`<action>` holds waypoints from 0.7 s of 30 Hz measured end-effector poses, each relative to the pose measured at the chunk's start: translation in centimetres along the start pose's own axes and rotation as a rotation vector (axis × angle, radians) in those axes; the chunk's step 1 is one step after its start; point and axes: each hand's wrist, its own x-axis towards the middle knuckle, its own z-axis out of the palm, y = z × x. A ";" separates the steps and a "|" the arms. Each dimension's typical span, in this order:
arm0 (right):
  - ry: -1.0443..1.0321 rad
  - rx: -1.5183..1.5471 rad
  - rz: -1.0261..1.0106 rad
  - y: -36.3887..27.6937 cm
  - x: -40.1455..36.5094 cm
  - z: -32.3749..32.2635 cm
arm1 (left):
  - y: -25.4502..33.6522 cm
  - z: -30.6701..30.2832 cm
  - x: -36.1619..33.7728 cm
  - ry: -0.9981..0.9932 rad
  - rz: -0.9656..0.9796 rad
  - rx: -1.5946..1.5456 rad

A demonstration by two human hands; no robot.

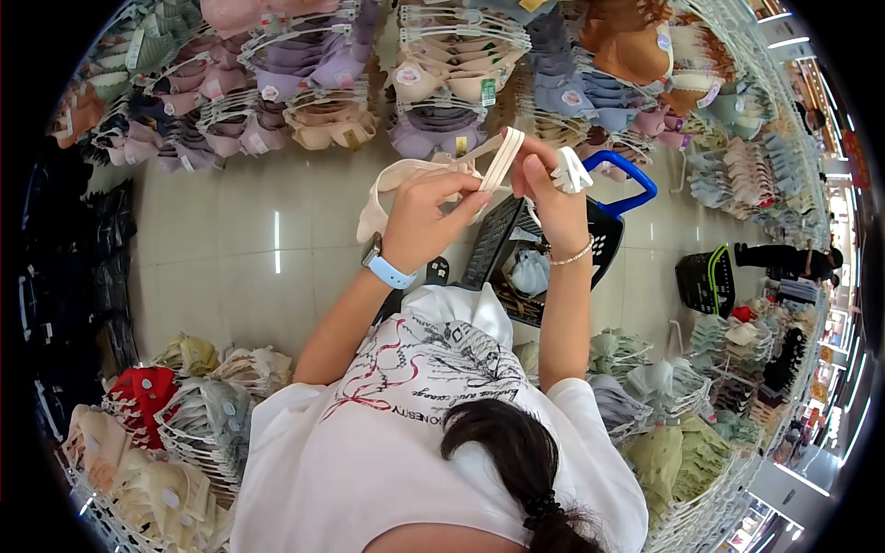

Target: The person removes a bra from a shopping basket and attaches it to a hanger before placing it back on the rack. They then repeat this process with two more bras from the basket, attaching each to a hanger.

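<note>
My left hand [429, 217], with a watch on its wrist, pinches a beige bra [376, 210] by its straps, thumb against fingers. One cup hangs to the left of that hand. Beige straps [502, 161] stretch as a flat bundle between both hands. At their far end my right hand [553, 198] is closed, thumb and fingers on the straps. A white plastic hanger piece [572, 171] sticks out beside the right fingers; how it is held is partly hidden. Below the hands stands a black shopping basket [498, 235] with a blue handle [636, 189], a pale bundle [530, 272] inside.
Racks of hanging bras [452, 69] line the far side, and more bras [207, 424] hang close behind me. Dark garments [111, 267] hang at the left. Down the aisle at right are another basket [705, 281] and a person in dark clothes [784, 260].
</note>
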 end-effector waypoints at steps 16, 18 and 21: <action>-0.039 0.191 0.113 0.1 -0.2 1.1 | 1.1 -0.8 -0.4 0.051 0.049 0.183; -0.031 0.191 0.099 -0.1 -0.3 1.4 | 0.8 -0.8 -0.5 0.029 0.040 0.203; -0.012 0.213 0.099 -0.4 -0.5 1.4 | -0.2 -1.2 -0.9 -0.018 -0.054 0.092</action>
